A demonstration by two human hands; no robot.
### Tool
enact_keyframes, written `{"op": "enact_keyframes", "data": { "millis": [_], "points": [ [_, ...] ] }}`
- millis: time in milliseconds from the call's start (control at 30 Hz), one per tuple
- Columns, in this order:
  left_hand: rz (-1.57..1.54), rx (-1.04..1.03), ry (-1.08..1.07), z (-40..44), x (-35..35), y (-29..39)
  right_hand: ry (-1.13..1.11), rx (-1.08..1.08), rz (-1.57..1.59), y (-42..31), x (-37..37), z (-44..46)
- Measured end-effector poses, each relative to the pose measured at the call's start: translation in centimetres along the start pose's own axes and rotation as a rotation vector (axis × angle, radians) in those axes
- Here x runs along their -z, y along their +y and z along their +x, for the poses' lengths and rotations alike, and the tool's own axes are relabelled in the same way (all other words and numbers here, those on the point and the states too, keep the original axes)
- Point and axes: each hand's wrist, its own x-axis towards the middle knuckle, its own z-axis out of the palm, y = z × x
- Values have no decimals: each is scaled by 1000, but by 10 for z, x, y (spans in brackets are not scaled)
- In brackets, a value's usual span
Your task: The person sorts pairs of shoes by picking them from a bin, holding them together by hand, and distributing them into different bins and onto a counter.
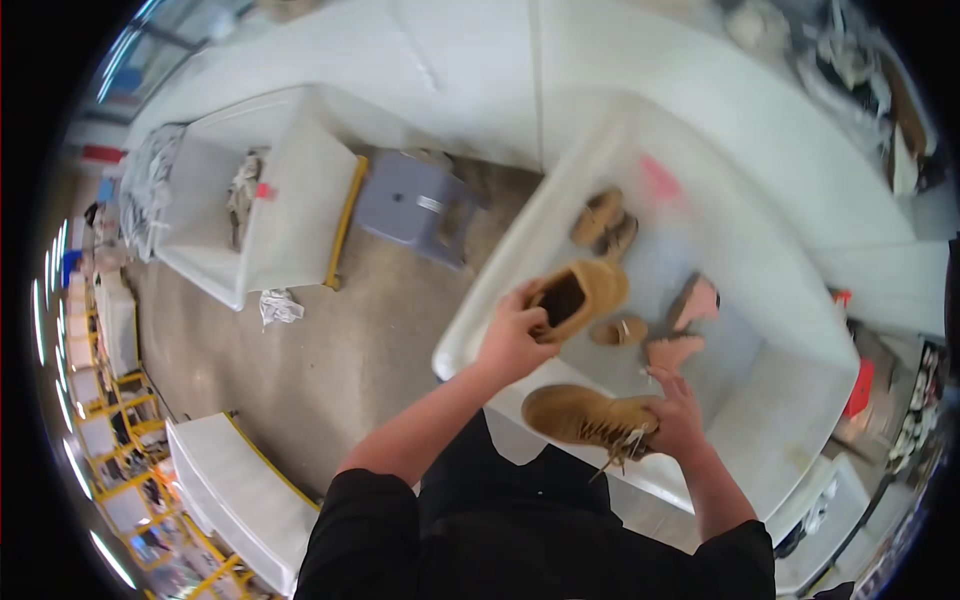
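My left hand (517, 337) grips a tan boot (597, 289) by its edge, the dark opening facing up, over the near-left rim of a white bin (480, 290). Lower and to the right, my right hand (676, 412) is closed on a second tan boot (590, 416) with loose laces, held sideways near the bin's front edge. Inside the bin are brown shoes (603, 218), a small tan shoe (618, 331) and pink shoes (697, 303).
A purple-grey stool (405, 199) stands left of the bin. Further left is another white bin (291, 245) on a yellow base, with white cloth (281, 307) on the floor beside it. A white cart (235, 490) is at lower left.
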Motion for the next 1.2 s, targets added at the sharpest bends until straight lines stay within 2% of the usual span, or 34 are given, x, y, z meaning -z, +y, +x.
{"op": "enact_keyframes", "data": {
  "millis": [67,100,133,200,267,400,467,533,567,633,700,733,800,867,933,967,1033,1100,1133,1167,1200],
  "points": [
    [4,-75,-50,-14,68,14,-61,266,-132,-103,19,40],
    [62,-102,-98,-21,101,17,-143,361,-175,-145,20,55],
    [90,-82,-177,-32,133,17,-121,392,-204,-189,15,73],
    [173,-166,-162,-60,187,6,-152,618,-382,-277,-1,106],
    [177,-181,-131,-90,245,-14,-138,652,-382,-346,-26,135],
    [264,-77,13,-147,364,-58,-224,787,-385,-439,-102,194],
    [219,-65,37,-171,415,-78,-273,831,-460,-483,-138,217],
    [33,6,123,-194,466,-81,-209,946,-394,-518,-166,242],
    [56,40,188,-210,484,-71,-216,956,-359,-514,-168,244],
    [-88,-46,453,-233,539,-73,-227,996,-334,-539,-181,271],
    [-55,-65,579,-257,571,-109,-310,804,-371,-556,-183,299],
    [-35,-87,664,-273,582,-131,-313,827,-373,-562,-180,316],
    [-81,137,719,-293,598,-180,-257,717,-317,-563,-176,379],
    [-225,429,739,-314,585,-256,-153,668,-332,-573,-152,434],
    [-341,765,730,-346,572,-309,-32,689,-326,-560,-131,508],
    [-381,863,757,-364,554,-349,-22,578,-309,-570,-112,541],
    [-465,1148,736,-387,546,-376,129,597,-358,-570,-74,615],
    [-500,1271,876,-403,518,-418,333,612,-387,-568,-31,693],
    [-477,1352,847,-411,512,-425,375,552,-392,-574,-6,728],
    [-394,1424,871,-430,488,-458,421,402,-447,-571,13,769],
    [-269,1491,855,-432,482,-450,465,375,-368,-583,35,794]
  ]
}}
